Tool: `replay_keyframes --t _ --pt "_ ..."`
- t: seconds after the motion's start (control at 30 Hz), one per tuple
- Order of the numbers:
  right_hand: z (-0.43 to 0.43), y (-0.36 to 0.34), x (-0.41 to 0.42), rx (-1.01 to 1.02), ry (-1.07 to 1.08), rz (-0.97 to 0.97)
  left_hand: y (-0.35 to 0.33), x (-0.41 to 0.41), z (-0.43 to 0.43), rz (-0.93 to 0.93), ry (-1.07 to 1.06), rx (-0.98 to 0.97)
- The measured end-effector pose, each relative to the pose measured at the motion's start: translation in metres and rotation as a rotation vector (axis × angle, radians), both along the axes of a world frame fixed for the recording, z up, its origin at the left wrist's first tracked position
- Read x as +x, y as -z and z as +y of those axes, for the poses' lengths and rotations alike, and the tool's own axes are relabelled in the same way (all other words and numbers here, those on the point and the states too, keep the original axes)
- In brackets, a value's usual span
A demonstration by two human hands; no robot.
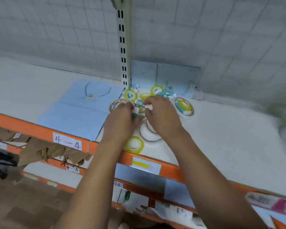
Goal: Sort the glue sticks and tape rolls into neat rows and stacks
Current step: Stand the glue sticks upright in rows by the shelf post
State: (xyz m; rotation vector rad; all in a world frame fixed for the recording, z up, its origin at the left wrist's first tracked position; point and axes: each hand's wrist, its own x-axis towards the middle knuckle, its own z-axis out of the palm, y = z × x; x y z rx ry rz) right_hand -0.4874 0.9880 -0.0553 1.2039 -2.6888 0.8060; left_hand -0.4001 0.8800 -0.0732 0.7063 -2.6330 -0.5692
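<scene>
Both hands work a jumbled pile near the back of a white shelf (221, 129). Left hand (120, 118) is closed around a glue stick (135, 112); right hand (162, 116) pinches another glue stick (148, 106). Tape rolls (133, 145) lie scattered toward the orange front edge. Gathering appears just begun; next, probably lining up sticks on clear shelf.
</scene>
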Motion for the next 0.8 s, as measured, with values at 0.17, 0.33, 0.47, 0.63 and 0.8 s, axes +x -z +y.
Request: replay_keyframes --t 0.17,0.33,0.47,0.63,0.8 --pt "-0.015 -0.001 -0.013 0.055 0.107 0.030 0.002 -0.014 -0.020 -0.029 0.129 0.015" --pt "-0.045 0.003 -0.019 0.252 0.211 0.079 -0.011 -0.001 -0.040 0.031 0.173 0.013" --pt "-0.055 0.011 -0.016 0.383 0.246 0.133 -0.017 0.006 -0.049 0.033 0.202 0.025" --pt "-0.029 -0.002 -0.008 0.151 0.264 0.082 -0.018 0.003 -0.036 0.042 0.292 0.016" --pt "0.046 -0.011 0.012 0.031 0.361 0.031 -0.022 -0.009 0.006 0.050 0.471 0.003"
